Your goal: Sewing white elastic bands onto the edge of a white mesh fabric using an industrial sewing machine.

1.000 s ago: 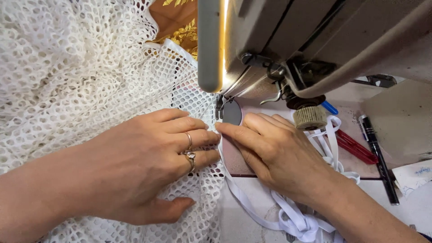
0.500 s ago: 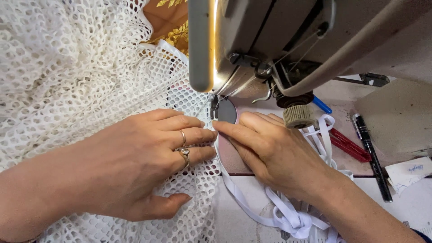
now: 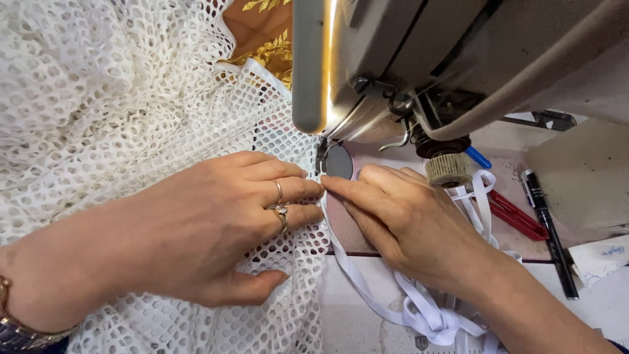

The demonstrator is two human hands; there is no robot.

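My left hand (image 3: pixel 209 226), with two rings on it, lies flat on white openwork lace fabric (image 3: pixel 111 111), fingertips pressing its edge next to the sewing machine's presser foot (image 3: pixel 324 154). My right hand (image 3: pixel 406 219) rests palm down on the machine bed, its fingertips pinning a white elastic tape (image 3: pixel 393 301) against the lace edge just in front of the foot. Both sets of fingertips almost touch. The grey sewing machine head (image 3: pixel 419 59) hangs over them and hides the needle.
The tape's loose coils pile up at the lower right (image 3: pixel 439 321). A black pen (image 3: pixel 547 229), a red tool (image 3: pixel 517 216) and a blue one (image 3: pixel 478 157) lie on the table to the right. A ribbed knob (image 3: pixel 449 169) sits under the machine head. Gold-patterned cloth (image 3: pixel 268 46) shows behind.
The view has shifted slightly, so the machine head looks larger and lower. Both hands stay pressed at the foot with almost no movement of fabric or tape.
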